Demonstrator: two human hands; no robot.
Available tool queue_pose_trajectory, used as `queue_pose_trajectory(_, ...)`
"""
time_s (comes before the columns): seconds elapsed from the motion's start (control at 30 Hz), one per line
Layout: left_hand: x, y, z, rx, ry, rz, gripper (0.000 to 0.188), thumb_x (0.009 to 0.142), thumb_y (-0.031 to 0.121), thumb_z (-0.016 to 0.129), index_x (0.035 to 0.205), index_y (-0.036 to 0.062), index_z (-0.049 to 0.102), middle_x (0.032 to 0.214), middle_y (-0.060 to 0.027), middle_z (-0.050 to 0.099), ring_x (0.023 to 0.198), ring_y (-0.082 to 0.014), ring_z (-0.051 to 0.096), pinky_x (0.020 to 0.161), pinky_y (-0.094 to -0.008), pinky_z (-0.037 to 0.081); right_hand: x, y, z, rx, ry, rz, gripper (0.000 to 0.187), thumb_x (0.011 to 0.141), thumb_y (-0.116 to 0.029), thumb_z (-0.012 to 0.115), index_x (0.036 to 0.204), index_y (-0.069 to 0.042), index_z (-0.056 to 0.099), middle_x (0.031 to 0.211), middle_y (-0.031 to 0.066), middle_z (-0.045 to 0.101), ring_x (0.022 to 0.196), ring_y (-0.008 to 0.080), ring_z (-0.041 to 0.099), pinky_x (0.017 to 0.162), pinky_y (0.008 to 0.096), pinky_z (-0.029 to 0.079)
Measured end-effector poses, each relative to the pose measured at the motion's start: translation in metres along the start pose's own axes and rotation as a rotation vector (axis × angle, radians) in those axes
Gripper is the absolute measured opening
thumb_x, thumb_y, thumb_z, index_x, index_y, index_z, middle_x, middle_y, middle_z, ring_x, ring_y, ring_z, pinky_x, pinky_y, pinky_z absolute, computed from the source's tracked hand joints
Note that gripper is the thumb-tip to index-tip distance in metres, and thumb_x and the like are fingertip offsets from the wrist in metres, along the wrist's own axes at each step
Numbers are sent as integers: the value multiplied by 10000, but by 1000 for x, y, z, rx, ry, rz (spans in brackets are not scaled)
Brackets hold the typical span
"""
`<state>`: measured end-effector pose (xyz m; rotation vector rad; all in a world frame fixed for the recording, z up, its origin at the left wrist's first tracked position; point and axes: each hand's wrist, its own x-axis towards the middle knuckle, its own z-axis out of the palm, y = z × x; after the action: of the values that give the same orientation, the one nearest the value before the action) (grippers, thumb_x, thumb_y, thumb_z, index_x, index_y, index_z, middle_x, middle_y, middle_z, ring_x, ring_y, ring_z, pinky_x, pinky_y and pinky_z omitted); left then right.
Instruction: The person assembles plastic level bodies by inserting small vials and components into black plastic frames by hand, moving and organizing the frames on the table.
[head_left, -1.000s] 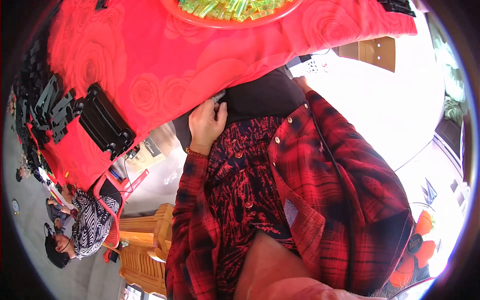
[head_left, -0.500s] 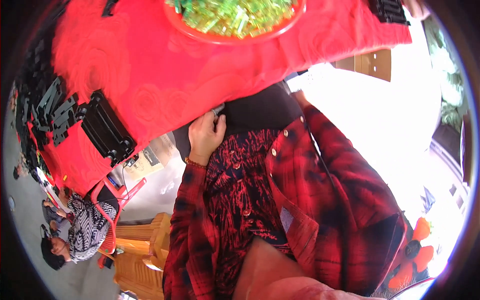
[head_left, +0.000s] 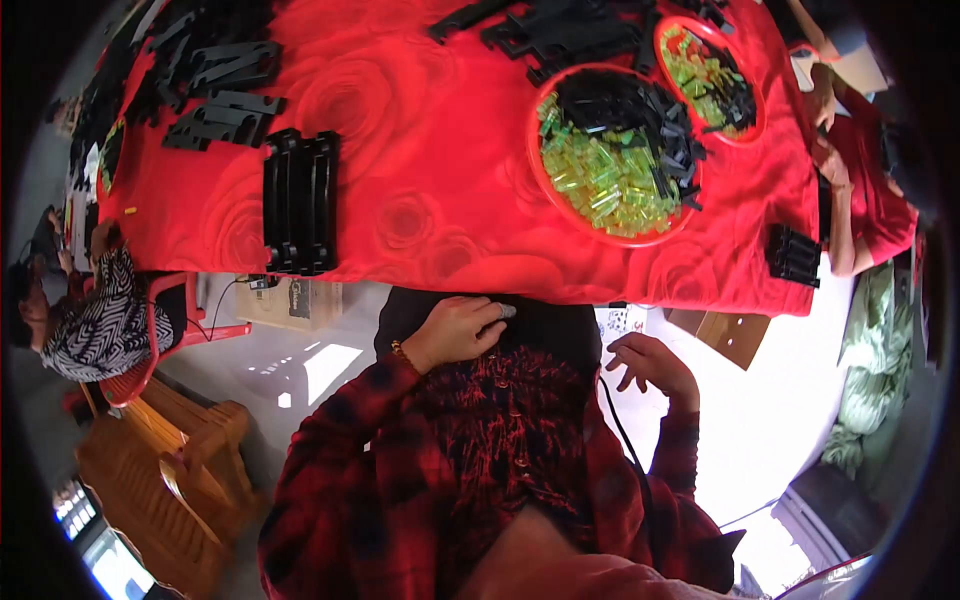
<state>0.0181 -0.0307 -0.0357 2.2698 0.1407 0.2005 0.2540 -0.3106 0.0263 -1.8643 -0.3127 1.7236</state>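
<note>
Black rack (head_left: 301,203): lying by the front edge of the tabletop (head_left: 450,170), clear of both hands; within easy reach, which is likely why it sits there.
Left hand (head_left: 458,330): right of the black rack and nearer the body, down on the dark lap (head_left: 548,325), seemingly just resting; a grey piece (head_left: 507,311) shows at the fingertips, and whether the grip is clamped on it or merely wears it, I cannot tell.
Large bowl (head_left: 632,240): well right of the black rack, yellow-green tubes (head_left: 605,185) in front, black pieces (head_left: 610,100) behind; its wall presumably keeps them from rolling off.
Right hand (head_left: 648,362): also well right of the black rack, off the tabletop, hanging in the air, fingers apart, nothing visible in that grip.
Small bowl (head_left: 760,105): farther right again, a similar mix inside.
Surface: red rose-patterned cloth under the black rack; dark strips (head_left: 225,122) to its left, a dark heap (head_left: 570,40) beyond and right.
Room: left of the black rack, a co-worker in a zigzag top (head_left: 95,310) on a red chair (head_left: 150,370); wooden furniture (head_left: 165,450) nearer; far right, another in a red top (head_left: 885,205).
</note>
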Motion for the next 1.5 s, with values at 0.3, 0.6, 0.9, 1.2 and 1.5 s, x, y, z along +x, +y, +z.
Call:
queue_pose_trajectory(0.3, 79, 39, -65, -275, 351, -20, 311, 903, 80, 676, 1211, 37, 687, 752, -41, 605, 642, -109, 585, 601, -246, 486, 18, -89, 19, 40, -133, -225, 307, 1015, -209, 547, 1242, -3, 568, 1010, 88, 713, 703, 134, 697, 494, 216, 454)
queue_pose_trajectory(0.6, 244, -77, -146, 495, 749, -270, 414, 845, 180, 681, 1196, -5, 562, 1100, -226, 607, 1028, -398, 580, 845, -488, 488, 38, -101, 26, -1, -160, -298, 314, 1016, -188, 563, 1283, -23, 548, 1108, 78, 674, 871, 131, 662, 683, 241, 517)
queue_pose_trajectory(0.9, 342, -146, -188, 346, 643, -501, 572, 926, 414, 596, 1247, -56, 538, 1254, -278, 565, 1182, -448, 521, 982, -553, 442, 10, -140, 8, 76, -186, -401, 304, 999, -59, 570, 1296, 1, 558, 1140, 87, 658, 1009, 157, 647, 862, 298, 530)
queue_pose_trajectory(1.2, 389, -143, -217, -100, 570, -537, 959, 849, 675, 589, 1371, -113, 428, 1378, -323, 506, 1298, -466, 476, 1069, -497, 400, 119, -338, -119, -136, 497, -682, 309, 1008, -285, 532, 1128, -7, 596, 920, 42, 621, 762, 130, 607, 651, 273, 509)
queue_pose_trajectory(1.5, 453, -158, -235, -288, 416, -547, 1215, 693, 778, 686, 1527, -11, 288, 1513, -304, 378, 1461, -433, 278, 1155, -525, 281, 203, -399, -150, -668, 737, -114, 484, 1041, -409, 345, 1194, -15, 581, 1114, 328, 614, 1028, 399, 673, 824, 480, 559)
